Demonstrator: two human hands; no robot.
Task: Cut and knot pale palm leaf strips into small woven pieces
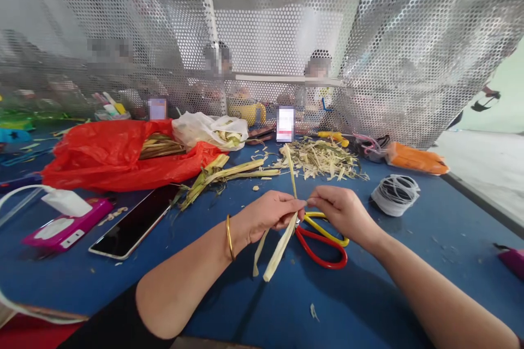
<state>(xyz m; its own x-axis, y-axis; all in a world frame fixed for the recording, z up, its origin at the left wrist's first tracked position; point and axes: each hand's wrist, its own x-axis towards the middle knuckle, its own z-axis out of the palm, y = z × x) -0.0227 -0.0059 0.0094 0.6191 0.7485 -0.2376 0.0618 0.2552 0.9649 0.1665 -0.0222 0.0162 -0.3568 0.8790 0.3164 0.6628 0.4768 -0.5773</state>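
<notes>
Pale dried plant strips (281, 251), which look like husk or leaf, hang from my left hand (278, 210); its thumb and fingers are closed on them. One narrow piece sticks up above the grip. My right hand (338, 204) is pinched close beside the left fingertips, and what lies between its fingers is too small to make out. Scissors (323, 264) with one red and one yellow handle rest on the blue table just below my hands, their blades hidden behind the left hand and the strips.
Left of my hands lie a black phone (133, 223), a purple power strip (69, 226) and a red plastic bag (102, 155) of dried stalks. Shredded scraps (323, 158) are heaped behind. A spool of clear cord (395, 195) stands right. A perforated metal screen (278, 38) closes the back, people beyond.
</notes>
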